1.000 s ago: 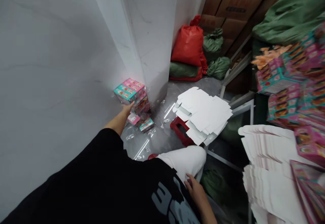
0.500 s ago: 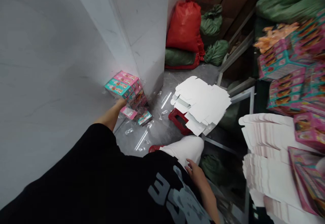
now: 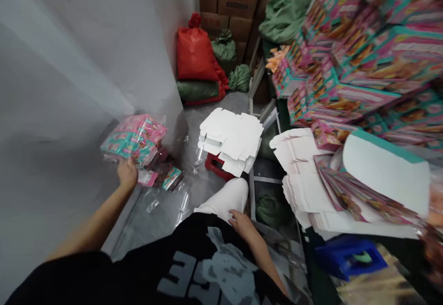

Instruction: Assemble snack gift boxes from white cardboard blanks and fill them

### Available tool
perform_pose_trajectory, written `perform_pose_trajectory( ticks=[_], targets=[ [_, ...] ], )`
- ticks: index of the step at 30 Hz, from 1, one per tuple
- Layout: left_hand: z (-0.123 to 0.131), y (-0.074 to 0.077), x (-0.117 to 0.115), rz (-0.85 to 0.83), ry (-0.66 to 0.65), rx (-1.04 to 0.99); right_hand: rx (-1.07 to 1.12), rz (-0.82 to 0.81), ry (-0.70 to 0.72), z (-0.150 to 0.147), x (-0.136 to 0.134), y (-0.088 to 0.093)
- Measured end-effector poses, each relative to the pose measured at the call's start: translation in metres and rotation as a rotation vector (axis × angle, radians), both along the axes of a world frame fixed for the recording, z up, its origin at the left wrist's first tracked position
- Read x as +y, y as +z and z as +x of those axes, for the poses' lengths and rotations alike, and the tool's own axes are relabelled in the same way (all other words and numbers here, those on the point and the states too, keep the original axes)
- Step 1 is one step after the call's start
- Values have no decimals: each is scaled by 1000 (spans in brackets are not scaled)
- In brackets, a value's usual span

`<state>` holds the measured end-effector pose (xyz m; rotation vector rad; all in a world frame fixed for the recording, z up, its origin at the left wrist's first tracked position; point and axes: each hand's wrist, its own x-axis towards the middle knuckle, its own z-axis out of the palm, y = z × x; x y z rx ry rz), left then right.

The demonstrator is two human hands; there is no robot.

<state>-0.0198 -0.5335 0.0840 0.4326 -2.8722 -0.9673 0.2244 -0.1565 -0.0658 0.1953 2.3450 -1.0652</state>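
Though blur smears them, wrapped boxes point(image 3: 133, 138) sit in left hand point(image 3: 127, 174) fingers; right hand point(image 3: 242, 222) rests loose.

A shrink-wrapped bundle of pink and teal cardboard boxes point(image 3: 133, 138) sits tilted above the grey floor point(image 3: 238, 99), close beside the white wall point(image 3: 69, 65). Clear film puckers loosely around it, and its printed faces are blurred. The left hand point(image 3: 127, 174) grips its lower edge.

One left hand point(image 3: 127, 174); one right hand point(image 3: 241, 222); one box bundle point(image 3: 133, 139).
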Motion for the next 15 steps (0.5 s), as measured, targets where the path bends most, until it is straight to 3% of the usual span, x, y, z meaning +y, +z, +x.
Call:
perform_pose_trajectory(
  ticks=[3, 6, 11, 13, 15],
  targets=[
    [26, -12, 32, -52, 167, 104, 2, -17, -17, 2, 1, 1],
    [37, -20, 70, 50, 136, 170, 8, -34, -25, 7, 3, 2],
    [18, -13, 139, 292, -67, 286, 73, -117, -140, 16, 11, 4],
    [13, -6, 161, 279, -201, 326, 152, -304, -325, 13, 20, 9],
    [14, -2, 177, 244, -358, 393, 237, -612, -586, 4, 34, 22]
  ],
)
